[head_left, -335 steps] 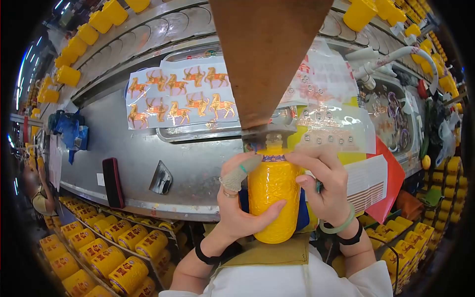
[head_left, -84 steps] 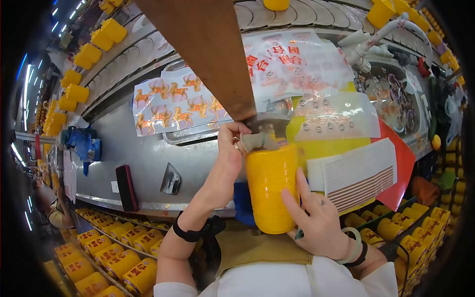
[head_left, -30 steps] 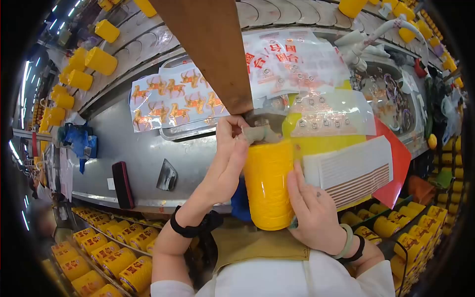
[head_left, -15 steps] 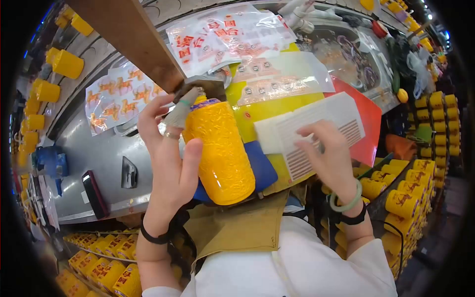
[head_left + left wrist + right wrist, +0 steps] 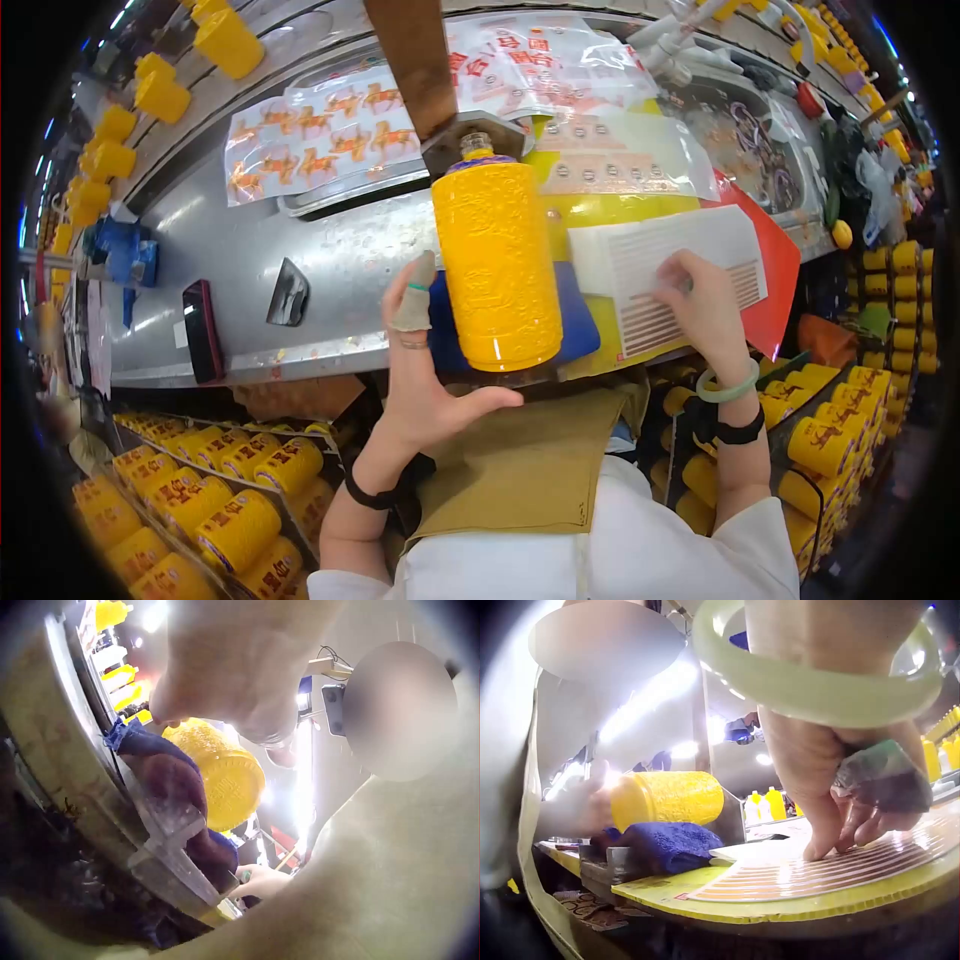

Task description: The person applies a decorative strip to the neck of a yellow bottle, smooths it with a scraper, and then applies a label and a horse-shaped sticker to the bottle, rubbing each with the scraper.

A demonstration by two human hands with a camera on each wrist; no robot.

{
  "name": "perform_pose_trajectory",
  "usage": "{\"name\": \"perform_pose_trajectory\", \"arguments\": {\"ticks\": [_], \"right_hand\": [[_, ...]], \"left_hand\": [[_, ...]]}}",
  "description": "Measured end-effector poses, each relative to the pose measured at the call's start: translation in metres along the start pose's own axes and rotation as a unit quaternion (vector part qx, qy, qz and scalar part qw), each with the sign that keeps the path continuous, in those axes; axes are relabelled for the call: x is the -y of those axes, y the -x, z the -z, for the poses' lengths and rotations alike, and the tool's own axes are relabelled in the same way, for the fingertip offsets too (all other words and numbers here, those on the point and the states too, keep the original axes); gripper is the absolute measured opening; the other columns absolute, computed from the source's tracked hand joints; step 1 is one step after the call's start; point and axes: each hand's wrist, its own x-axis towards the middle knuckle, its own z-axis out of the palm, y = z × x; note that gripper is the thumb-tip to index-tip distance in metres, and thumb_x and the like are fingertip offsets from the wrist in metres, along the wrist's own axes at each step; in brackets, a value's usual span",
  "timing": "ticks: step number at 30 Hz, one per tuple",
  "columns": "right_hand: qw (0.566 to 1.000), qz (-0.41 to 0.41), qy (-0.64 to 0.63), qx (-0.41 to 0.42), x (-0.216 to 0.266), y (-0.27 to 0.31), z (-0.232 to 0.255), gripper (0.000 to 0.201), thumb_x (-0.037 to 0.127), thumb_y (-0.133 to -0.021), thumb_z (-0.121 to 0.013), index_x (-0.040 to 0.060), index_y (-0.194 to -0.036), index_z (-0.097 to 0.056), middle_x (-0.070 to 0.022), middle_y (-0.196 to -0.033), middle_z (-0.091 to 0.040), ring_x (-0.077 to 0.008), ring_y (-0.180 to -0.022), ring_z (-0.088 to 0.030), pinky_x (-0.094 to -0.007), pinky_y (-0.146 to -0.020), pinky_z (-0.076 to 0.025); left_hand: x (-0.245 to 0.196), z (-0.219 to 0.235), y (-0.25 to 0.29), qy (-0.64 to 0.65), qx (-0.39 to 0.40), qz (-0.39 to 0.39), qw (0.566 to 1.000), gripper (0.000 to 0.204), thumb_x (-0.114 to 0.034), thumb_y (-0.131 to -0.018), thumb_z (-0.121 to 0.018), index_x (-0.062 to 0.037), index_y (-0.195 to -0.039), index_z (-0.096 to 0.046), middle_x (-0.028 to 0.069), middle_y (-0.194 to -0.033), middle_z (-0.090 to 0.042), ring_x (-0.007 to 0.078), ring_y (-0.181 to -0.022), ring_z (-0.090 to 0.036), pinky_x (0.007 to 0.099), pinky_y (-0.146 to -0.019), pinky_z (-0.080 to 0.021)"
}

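Observation:
A yellow embossed bottle (image 5: 497, 265) with a clear neck and a purple patterned band lies on a blue cloth (image 5: 575, 325), neck toward the wooden post. Close along its left side is my left hand (image 5: 415, 385), fingers up and thumb stretched out below the base; one finger wears a pale cover. The left wrist view shows the bottle's round base (image 5: 234, 791). My right hand (image 5: 712, 315), with a green bangle, bends its fingers down to a sheet of brown strips (image 5: 650, 325). In the right wrist view its fingertips (image 5: 817, 851) touch the sheet (image 5: 780, 877); whether they pinch a strip I cannot tell.
A wooden post (image 5: 412, 60) comes down behind the bottle. Horse sticker sheets (image 5: 320, 140), clear label sheets (image 5: 620, 155) and a red sheet (image 5: 780, 270) cover the bench. A phone (image 5: 203, 330) lies left. Racks of yellow bottles (image 5: 240, 525) stand below on both sides.
My left hand has left the bottle's neck and moved down beside the body. My right hand has gone from the bottle's side to the strip sheet. The bottle's purple band now shows; the head view shifted.

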Motion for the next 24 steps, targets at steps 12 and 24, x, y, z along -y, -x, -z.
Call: {"name": "perform_pose_trajectory", "arguments": {"ticks": [12,24], "right_hand": [[0.980,0.117,0.135,-0.084,0.031,0.014,0.020,0.006,0.001,-0.089,-0.070,-0.0006,-0.095,-0.069,-0.0149,-0.094,-0.066,-0.0350,-0.096,-0.062,-0.0446,-0.082,-0.050],[0.973,0.167,-0.148,0.054,0.102,0.030,0.011,0.004,0.002,-0.090,-0.072,-0.0004,-0.092,-0.069,-0.0119,-0.087,-0.064,-0.0280,-0.083,-0.061,-0.0361,-0.074,-0.048]], "left_hand": [[-0.008,-0.026,-0.003,0.033,-0.106,0.031,0.993,0.083,-0.007,-0.075,-0.090,0.0013,-0.149,-0.053,0.0194,-0.150,-0.056,0.0302,-0.134,-0.058,0.0403,-0.112,-0.046],[-0.016,-0.026,0.001,0.024,-0.090,0.076,0.993,0.085,-0.007,-0.076,-0.090,0.0017,-0.151,-0.050,0.0229,-0.151,-0.054,0.0346,-0.132,-0.059,0.0413,-0.109,-0.048]]}}
